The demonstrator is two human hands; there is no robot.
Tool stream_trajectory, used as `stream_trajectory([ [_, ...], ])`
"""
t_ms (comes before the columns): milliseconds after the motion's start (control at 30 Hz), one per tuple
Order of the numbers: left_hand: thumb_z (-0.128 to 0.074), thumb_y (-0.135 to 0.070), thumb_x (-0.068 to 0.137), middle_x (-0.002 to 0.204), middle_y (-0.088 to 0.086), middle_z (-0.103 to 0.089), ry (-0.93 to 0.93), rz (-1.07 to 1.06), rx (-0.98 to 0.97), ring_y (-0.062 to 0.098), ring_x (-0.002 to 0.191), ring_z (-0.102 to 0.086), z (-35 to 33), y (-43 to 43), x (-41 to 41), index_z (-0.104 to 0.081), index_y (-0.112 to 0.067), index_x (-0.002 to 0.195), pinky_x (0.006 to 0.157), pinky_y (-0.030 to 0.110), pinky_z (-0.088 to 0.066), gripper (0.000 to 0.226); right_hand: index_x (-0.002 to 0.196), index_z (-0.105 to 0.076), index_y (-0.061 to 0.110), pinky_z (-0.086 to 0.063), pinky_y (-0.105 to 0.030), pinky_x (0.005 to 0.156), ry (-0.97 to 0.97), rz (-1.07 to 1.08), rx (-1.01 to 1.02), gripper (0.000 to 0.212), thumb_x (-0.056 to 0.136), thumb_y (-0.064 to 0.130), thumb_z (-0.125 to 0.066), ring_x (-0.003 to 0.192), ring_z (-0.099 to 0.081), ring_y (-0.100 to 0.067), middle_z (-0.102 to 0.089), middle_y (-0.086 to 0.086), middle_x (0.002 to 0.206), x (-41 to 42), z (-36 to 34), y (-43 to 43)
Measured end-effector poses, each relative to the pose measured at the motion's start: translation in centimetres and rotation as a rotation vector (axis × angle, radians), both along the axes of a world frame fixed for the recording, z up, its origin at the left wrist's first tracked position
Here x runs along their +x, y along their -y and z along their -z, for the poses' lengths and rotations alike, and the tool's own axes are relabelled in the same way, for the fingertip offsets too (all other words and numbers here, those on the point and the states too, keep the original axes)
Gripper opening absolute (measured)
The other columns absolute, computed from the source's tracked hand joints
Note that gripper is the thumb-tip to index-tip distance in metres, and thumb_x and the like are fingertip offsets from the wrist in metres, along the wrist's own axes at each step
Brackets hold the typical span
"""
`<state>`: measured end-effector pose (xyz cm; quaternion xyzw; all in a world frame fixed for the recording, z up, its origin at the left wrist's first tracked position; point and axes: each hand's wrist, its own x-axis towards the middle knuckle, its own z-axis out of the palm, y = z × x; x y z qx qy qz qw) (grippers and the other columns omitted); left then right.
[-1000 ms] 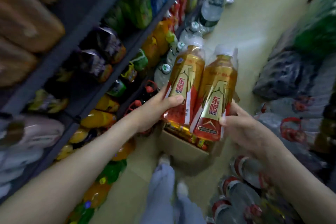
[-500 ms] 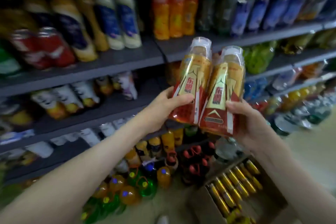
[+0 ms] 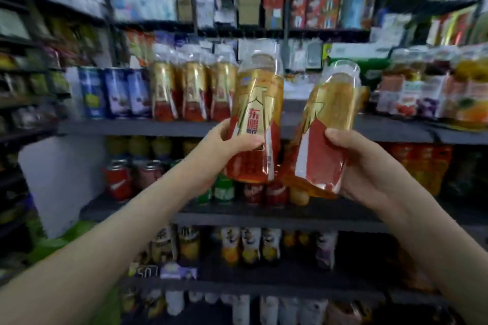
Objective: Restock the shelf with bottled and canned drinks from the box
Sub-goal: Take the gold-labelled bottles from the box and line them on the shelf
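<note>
Two gold-and-red drink bottles are held up in front of the shelving. My left hand (image 3: 224, 146) grips the lower half of the left bottle (image 3: 257, 103), which stands nearly upright. My right hand (image 3: 367, 166) grips the right bottle (image 3: 330, 119), which tilts to the right. The two bottles are apart at the top and close at their bases. Behind them runs a grey shelf (image 3: 137, 126) carrying a row of matching gold-and-red bottles (image 3: 192, 92). The box is out of view.
Blue bottles (image 3: 113, 92) stand left of the matching row, and juice cartons and bottles (image 3: 427, 95) to the right. Red and green cans (image 3: 126, 179) fill the shelf below. Boxes (image 3: 311, 8) crowd the top shelf. The picture is blurred.
The view has swung up from the floor and the box to the upper shelves. Both hands have risen with the bottles, and the two bottles have spread apart at the top.
</note>
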<state>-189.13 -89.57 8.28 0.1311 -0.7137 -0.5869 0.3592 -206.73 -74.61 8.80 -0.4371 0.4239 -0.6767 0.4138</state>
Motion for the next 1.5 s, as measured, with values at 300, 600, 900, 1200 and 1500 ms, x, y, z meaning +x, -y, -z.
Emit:
stream_trajectory([
  [300,-0.079,-0.029,0.064,0.106,-0.004,-0.072,-0.113,-0.118,-0.061,0.016,0.098,-0.069,-3.8,10.8,7.3,-0.058,-0.028,0.113,0.079,0.034,-0.056,0.054,0.118,-0.05,0.008,-0.055,-0.041,0.073,-0.154,0.342,-0.075,0.048,0.076,0.005,-0.074,0.087,-0.068,-0.021,-0.067,-0.01,0.102,1.2,-6.0,16.0],
  [600,-0.08,-0.03,0.061,0.111,-0.006,-0.07,-0.222,-0.222,-0.057,0.016,0.107,-0.064,-4.0,15.0,7.7,-0.059,-0.027,0.116,0.096,0.041,-0.049,0.059,0.128,-0.017,0.02,-0.054,-0.051,0.082,-0.214,0.518,0.083,0.083,0.074,0.003,-0.077,0.094,-0.063,-0.03,-0.051,-0.016,0.112,-2.2,-6.3,24.6],
  [900,-0.085,-0.025,0.061,0.101,-0.01,-0.072,-0.159,-0.264,-0.114,0.016,0.107,-0.064,-4.2,16.7,4.8,-0.063,-0.029,0.109,0.095,0.04,-0.049,0.053,0.142,-0.014,0.024,-0.046,-0.053,0.097,-0.526,0.366,0.227,0.087,0.08,0.029,-0.075,0.111,-0.057,-0.03,-0.051,-0.012,0.129,-6.9,-6.7,27.3],
  [1200,-0.08,-0.022,0.071,0.11,-0.009,-0.069,-0.071,-0.257,-0.148,0.004,0.101,-0.064,-4.2,16.0,0.9,-0.061,-0.019,0.121,0.083,0.023,-0.05,0.053,0.144,-0.019,0.015,-0.048,-0.052,0.096,-0.785,0.516,0.291,0.105,0.066,0.05,-0.081,0.118,-0.053,-0.032,-0.046,-0.013,0.137,-7.7,-6.4,29.9],
  [1500,-0.087,-0.059,0.04,0.129,-0.007,-0.061,0.009,-0.295,-0.206,0.013,0.121,-0.054,-3.3,16.4,0.0,-0.05,-0.019,0.137,0.105,0.044,-0.042,0.111,0.139,-0.026,0.012,-0.05,-0.042,0.092,-0.749,0.443,0.286,0.091,0.07,0.033,-0.082,0.111,-0.056,-0.024,-0.053,-0.004,0.125,-8.5,-6.0,30.2],
])
